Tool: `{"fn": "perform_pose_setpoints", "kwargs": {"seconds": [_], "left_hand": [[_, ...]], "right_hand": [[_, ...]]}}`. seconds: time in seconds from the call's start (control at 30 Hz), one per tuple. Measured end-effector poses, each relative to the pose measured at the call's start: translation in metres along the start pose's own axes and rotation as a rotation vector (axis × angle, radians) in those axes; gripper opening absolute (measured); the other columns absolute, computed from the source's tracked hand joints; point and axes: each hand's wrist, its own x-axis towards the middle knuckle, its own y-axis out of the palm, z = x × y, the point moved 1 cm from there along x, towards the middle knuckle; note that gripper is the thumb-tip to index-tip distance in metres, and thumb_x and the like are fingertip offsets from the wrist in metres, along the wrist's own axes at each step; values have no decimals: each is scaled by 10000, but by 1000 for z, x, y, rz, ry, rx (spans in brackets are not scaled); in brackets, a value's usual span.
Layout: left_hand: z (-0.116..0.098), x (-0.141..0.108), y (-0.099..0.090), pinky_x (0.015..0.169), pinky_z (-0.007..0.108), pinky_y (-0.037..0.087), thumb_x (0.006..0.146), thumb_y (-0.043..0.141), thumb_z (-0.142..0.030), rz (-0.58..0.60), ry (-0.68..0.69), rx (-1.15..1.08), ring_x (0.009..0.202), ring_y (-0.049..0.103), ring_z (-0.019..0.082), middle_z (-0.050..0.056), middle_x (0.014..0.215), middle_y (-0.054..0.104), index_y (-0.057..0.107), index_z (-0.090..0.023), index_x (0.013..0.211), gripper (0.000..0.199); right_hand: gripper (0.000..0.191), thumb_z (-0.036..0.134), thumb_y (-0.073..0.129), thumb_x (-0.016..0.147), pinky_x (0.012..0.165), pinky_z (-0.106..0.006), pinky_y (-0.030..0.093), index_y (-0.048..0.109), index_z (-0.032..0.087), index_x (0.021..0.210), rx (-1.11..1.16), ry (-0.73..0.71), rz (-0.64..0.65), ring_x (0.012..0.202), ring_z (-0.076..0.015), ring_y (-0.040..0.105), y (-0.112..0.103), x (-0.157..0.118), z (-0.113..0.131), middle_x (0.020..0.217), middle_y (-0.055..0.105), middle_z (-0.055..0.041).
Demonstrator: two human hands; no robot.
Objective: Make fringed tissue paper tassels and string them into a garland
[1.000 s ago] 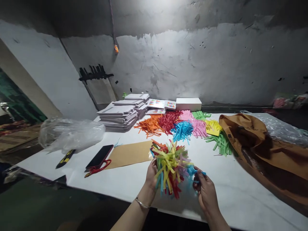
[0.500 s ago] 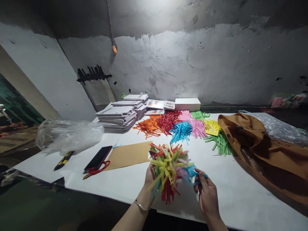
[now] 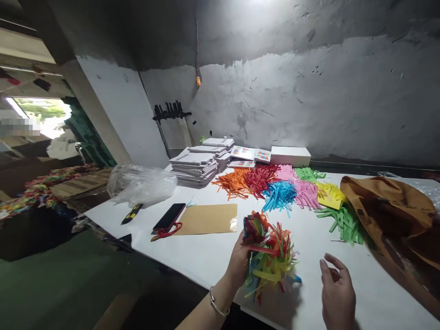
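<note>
My left hand (image 3: 239, 262), with a bangle at the wrist, is closed round the gathered end of a bunch of colourful paper tassels (image 3: 273, 263). Yellow, red, orange, green and blue strips fan out to the right and hang down over the white table. To the right of the bunch, my right hand (image 3: 337, 288) is held apart from it, fingers loosely curved with a gap to the thumb and nothing between them. Beyond the hands lie fringed paper tassels in piles: orange (image 3: 235, 182), dark red (image 3: 263, 180), blue (image 3: 280, 195), pink (image 3: 307, 194), yellow (image 3: 330, 196) and green (image 3: 344, 223).
Left on the white table (image 3: 202, 256) are a brown paper sheet (image 3: 208, 219), a phone (image 3: 169, 217) with a red cord, a utility knife (image 3: 132, 214) and clear plastic (image 3: 144, 185). White stacks (image 3: 194, 167) and a white box (image 3: 290, 156) stand behind. Brown cloth (image 3: 388, 201) lies right.
My right hand has let go of the blue strips and drawn away to the right, its fingers parting. The bunch has turned in my left hand. The view has swung left.
</note>
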Motion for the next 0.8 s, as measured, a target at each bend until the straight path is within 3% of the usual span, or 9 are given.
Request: {"fn": "perform_pose_setpoints", "kwargs": {"seconds": [0.07, 0.13, 0.23, 0.3, 0.53, 0.8], "left_hand": [[1, 0, -3, 1006, 411, 480, 757, 813, -397, 18, 52, 61, 1127, 647, 332, 122, 1167, 730, 684, -185, 1191, 500], [2, 0, -5, 1005, 394, 475, 746, 810, -470, 30, 93, 100, 1162, 622, 337, 125, 1197, 718, 682, -189, 1210, 557], [2, -2, -2, 995, 386, 477, 753, 793, -501, 58, 119, 153, 1163, 616, 338, 121, 1232, 702, 674, -203, 1241, 583], [0, -4, 1, 998, 383, 473, 771, 774, -509, 71, 148, 205, 1143, 624, 333, 122, 1227, 702, 674, -199, 1247, 576], [-1, -8, 9, 957, 378, 493, 783, 775, -471, 75, 180, 271, 1089, 641, 323, 120, 1231, 695, 674, -203, 1251, 549], [1, -5, 10, 957, 364, 502, 789, 765, -485, 74, 178, 291, 1112, 639, 316, 117, 1260, 678, 665, -219, 1231, 526]], "right_hand": [[336, 525, 701, 812, 740, -296, 445, 667, 215, 936, -113, -124, 35, 837, -191, 574, 1, -4, 12, 934, 644, -33], [233, 451, 652, 876, 766, -300, 459, 682, 220, 878, -215, -355, 145, 858, -199, 590, 8, -11, 25, 928, 656, -43], [107, 298, 598, 937, 729, -281, 494, 685, 237, 955, -276, -707, 292, 837, -182, 608, 23, -24, 42, 926, 646, -42], [136, 213, 591, 939, 738, -277, 518, 678, 245, 1038, -285, -837, 345, 875, -182, 615, 30, -28, 50, 956, 633, -49], [307, 98, 564, 933, 737, -318, 549, 626, 242, 1196, -346, -1048, 436, 931, -199, 584, 47, -24, 68, 1002, 606, -72], [244, 133, 599, 925, 776, -372, 523, 628, 192, 1161, -486, -1170, 492, 927, -213, 554, 58, -20, 73, 1000, 580, -91]]}}
